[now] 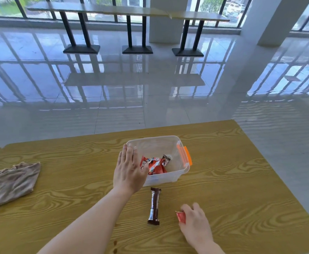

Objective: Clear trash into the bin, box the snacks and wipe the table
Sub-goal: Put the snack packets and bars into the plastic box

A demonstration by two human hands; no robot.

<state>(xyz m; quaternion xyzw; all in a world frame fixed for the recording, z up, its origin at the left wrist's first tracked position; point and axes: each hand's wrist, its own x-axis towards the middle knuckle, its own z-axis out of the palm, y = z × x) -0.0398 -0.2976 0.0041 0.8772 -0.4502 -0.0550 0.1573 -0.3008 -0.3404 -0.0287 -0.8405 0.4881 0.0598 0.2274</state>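
Note:
A clear plastic box [175,177] with orange latches stands in the middle of the wooden table [241,180]. Orange snack packets [156,166] lie inside it. My left hand [129,171] rests flat against the box's left rim, fingers together, holding nothing. In front of the box lies a brown snack bar [154,206] on the table. To its right, my right hand [195,223] is closed on a small red snack packet [180,216], low on the tabletop.
A crumpled brown cloth [9,182] lies at the table's left side. Small brown spill drops [115,245] mark the near edge. Beyond the table is a glossy tiled floor with high tables [128,11] by the windows. No bin is in view.

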